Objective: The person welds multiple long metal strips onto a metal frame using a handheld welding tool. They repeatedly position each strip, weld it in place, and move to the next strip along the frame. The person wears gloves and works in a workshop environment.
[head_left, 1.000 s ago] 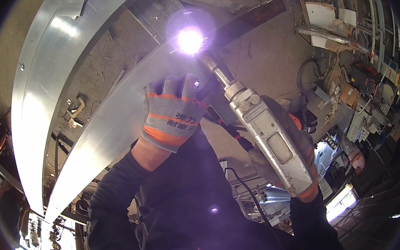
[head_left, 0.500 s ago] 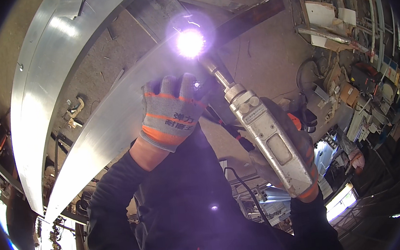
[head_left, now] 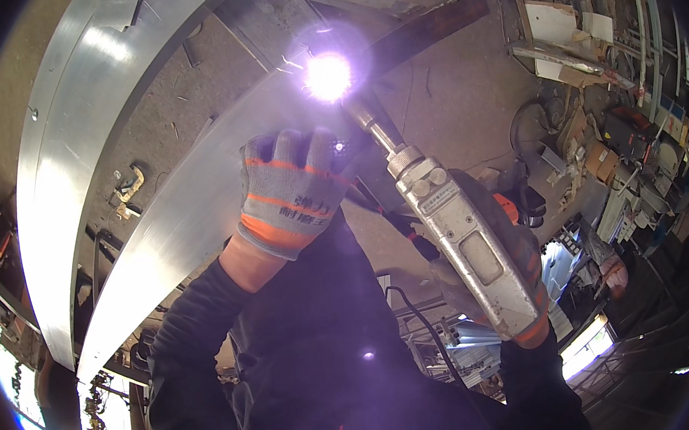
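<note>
Head view. The handheld torch runs lengthwise from lower right to upper centre, crosswise to the nearer metal beam, which rises from lower left. The nozzle points to a white-violet glare at the beam's upper stretch; the glare hides whether tip and metal touch. From the left hand the glare lies upward and slightly right. Of the two, the left is the nearer to it; the right hand lies well back along the tool.

Right hand: grip wrapped round the torch body, glove showing on both sides of the casing, forearm rising from the lower edge. Left hand: grey glove, back uppermost, fingers folded over the nearer beam, forearm slanting up from lower left. How far its grip is closed, and on what, cannot be determined.

A second metal beam stands to the left. Beyond the glare, a dark bar extends to upper right above the floor.
</note>
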The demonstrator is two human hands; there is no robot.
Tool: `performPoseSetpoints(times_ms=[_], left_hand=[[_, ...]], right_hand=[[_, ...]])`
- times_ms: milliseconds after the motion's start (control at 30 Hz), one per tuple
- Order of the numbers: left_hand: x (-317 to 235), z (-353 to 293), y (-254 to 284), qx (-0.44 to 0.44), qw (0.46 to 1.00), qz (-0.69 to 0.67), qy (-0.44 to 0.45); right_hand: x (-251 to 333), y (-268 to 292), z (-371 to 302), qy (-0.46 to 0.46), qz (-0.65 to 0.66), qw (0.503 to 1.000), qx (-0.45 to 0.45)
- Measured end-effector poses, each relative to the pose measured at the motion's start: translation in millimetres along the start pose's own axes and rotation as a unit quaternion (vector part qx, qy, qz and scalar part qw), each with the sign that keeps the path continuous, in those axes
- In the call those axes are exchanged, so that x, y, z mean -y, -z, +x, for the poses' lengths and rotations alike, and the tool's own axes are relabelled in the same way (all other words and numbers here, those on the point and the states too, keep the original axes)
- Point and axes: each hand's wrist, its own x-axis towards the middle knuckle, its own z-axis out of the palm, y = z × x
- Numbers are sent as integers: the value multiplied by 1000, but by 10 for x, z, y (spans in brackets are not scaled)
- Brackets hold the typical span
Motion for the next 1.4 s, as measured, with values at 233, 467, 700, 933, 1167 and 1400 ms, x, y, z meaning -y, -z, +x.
performPoseSetpoints(times_ms=[233,467,700,933,1167,1400], left_hand=[[59,-94,61,-84,992,-65,-73],[124,-139,140,-98,980,-119,-124],[100,-108,147,-111,969,-180,-125],[104,-110,134,-104,968,-191,-126],[108,-117,142,-107,967,-185,-140],[80,-120,109,-124,969,-167,-131]], right_hand=[[-47,120,-34,-10,18,1000,-2],[53,-170,-108,197,-311,926,-87],[90,-279,-78,293,-455,840,-49],[85,-78,-106,-69,-133,986,-74],[80,-95,-133,-65,-140,984,-87],[85,-97,-116,-77,-155,977,-122]])
